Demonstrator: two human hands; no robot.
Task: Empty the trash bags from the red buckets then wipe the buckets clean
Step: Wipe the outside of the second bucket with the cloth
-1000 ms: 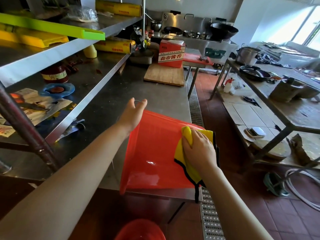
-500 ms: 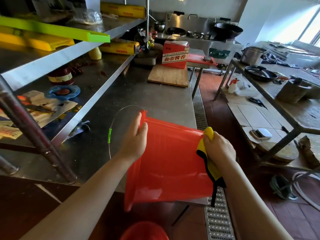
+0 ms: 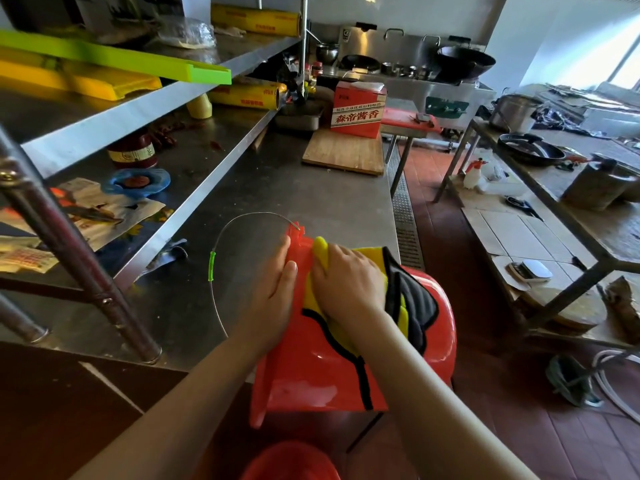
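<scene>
Red bucket (image 3: 311,375): on its side at the steel counter (image 3: 311,202) edge, wire handle (image 3: 221,237) swung out. Yellow cloth (image 3: 398,306): on bucket wall, pressed under right hand (image 3: 346,289), fingers flat. Left hand (image 3: 273,299): fingers straight, steadying the bucket's side. Second red bucket (image 3: 291,462): below.
</scene>
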